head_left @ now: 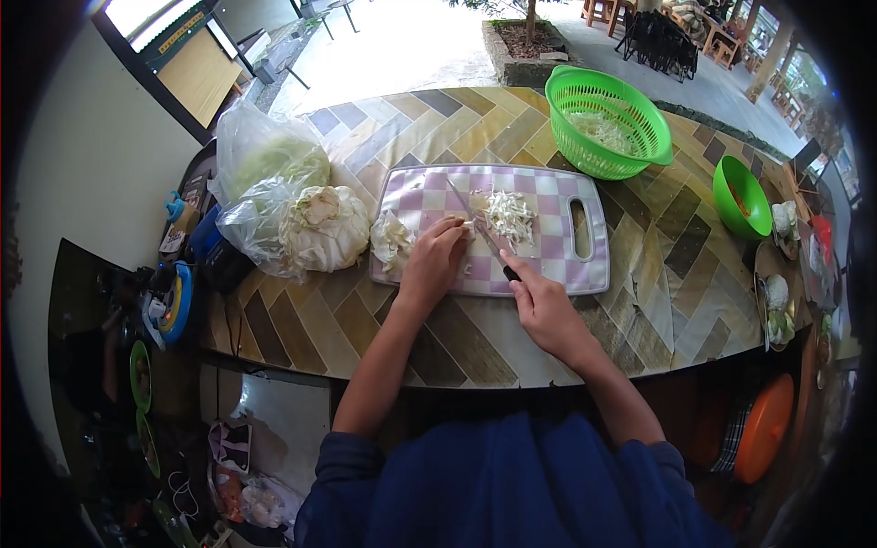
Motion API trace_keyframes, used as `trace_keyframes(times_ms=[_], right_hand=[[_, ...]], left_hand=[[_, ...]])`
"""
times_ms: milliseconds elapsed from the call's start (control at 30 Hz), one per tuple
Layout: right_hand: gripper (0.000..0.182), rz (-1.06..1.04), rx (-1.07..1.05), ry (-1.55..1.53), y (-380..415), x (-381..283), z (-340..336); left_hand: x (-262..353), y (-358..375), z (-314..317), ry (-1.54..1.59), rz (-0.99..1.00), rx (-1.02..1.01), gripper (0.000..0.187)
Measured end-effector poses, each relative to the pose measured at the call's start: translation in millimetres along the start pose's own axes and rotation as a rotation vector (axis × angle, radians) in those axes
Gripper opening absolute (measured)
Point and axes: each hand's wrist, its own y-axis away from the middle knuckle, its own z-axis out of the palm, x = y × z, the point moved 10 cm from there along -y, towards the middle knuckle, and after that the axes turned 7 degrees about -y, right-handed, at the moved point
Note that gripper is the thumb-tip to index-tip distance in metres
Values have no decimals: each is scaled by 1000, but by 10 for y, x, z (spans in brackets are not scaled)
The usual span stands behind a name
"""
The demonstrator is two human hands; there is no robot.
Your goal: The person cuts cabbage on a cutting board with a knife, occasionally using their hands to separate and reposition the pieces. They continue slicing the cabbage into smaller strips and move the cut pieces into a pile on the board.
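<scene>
A pink-and-white checked cutting board (554, 265) lies on the table before me. My right hand (544, 306) grips the black handle of a kitchen knife (491, 243), its blade slanting up and left across the board. Beside the blade, the fingers of my left hand (438, 258) press down on a small piece of cabbage (470, 230). Shredded cabbage (509, 217) is heaped just right of the blade. Left of my left hand rests a chunk of cabbage leaves (390, 239) on the board's edge. A whole cabbage (323, 230) stands beyond it, off the board.
A clear plastic bag (265, 164) with pale green produce leans behind the whole cabbage. At the back right is a green colander (656, 137) holding shreds. A green bowl (751, 203) with orange bits sits farther right, near plates of vegetables (777, 294). A blue tape roll (179, 306) lies left.
</scene>
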Motion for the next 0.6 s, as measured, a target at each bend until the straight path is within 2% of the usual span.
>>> trace_keyframes(times_ms=[100,200,300,400,500,600], right_hand=[[43,34,-40,1,69,-41,49],[43,19,-30,29,122,-42,49],[48,-11,-25,212,161,-13,155],[55,111,-82,387,178,24,312],[62,110,-76,445,132,100,405],[61,111,-81,421,96,60,386]], left_hand=[[133,1,-60,-191,87,56,22],[71,5,-23,-87,11,-1,20],[73,17,-31,-84,4,34,19],[49,21,-10,-93,-8,33,18],[37,19,11,-93,-8,24,18],[55,24,12,-124,4,1,20]])
